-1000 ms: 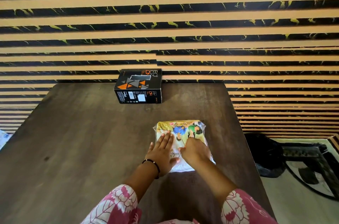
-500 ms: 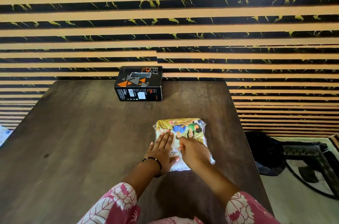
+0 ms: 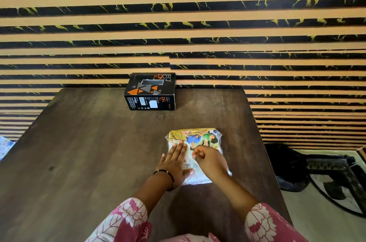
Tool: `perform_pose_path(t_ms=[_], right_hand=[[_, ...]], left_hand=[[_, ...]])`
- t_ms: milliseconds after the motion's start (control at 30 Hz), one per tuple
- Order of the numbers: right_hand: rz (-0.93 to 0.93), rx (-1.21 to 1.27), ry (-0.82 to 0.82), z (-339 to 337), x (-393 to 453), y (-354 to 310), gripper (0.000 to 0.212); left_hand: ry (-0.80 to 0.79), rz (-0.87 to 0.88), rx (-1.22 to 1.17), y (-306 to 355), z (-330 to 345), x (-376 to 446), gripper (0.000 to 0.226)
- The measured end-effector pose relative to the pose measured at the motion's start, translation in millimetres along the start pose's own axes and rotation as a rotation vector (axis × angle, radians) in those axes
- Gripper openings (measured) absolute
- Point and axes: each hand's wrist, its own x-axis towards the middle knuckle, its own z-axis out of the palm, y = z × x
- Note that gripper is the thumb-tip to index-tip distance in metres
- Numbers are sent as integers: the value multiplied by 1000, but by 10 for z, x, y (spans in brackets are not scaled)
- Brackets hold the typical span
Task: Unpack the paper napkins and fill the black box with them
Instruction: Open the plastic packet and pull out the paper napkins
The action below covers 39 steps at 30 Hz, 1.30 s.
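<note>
We see napkin pack point(image 3: 195, 142) near tabletop point(image 3: 89, 152) right edge, left hand point(image 3: 174, 164) flat, grip apart, right hand point(image 3: 210, 160) pinching wrapper, black box point(image 3: 151, 91) at far edge, open room left.

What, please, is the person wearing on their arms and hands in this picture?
Both forearms are bare below short pink sleeves printed with large white leaf or flower outlines. The left hand has a thin dark beaded bracelet at the wrist. The right hand shows no ring, watch or band. No gloves on either hand.
</note>
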Motion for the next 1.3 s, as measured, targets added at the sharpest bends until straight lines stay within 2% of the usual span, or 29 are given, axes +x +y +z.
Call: perform_pose_path(t_ms=[133, 300, 400, 533, 633, 767, 900, 1033, 1167, 1300], right_hand=[[21, 143, -1, -2, -33, 12, 19], [42, 193, 3, 5, -69, 51, 5], [68, 98, -30, 70, -34, 50, 30], [104, 59, 23, 117, -36, -39, 8], [145, 170, 54, 108, -30, -56, 27], [145, 308, -14, 84, -27, -23, 28], [72, 500, -41, 33, -103, 42, 24], [-78, 485, 69, -81, -174, 50, 14], [-189, 475, 119, -254, -205, 1, 22], [-185, 440, -36, -284, -314, 130, 26]], left_hand=[[4, 4, 2, -19, 9, -4, 80], [-4, -1, 9, 5, 3, -5, 81], [-3, -14, -2, 26, 10, -43, 81], [5, -30, -21, 50, 21, -92, 81], [16, -31, -30, 55, 33, -118, 82], [-11, -2, -10, 23, 27, -169, 102], [-18, 5, 31, -8, -13, -194, 110], [57, -34, 65, 24, -106, -110, 100], [172, -91, 38, 51, -250, 2, 89], [98, 42, -17, 20, -236, -64, 90]])
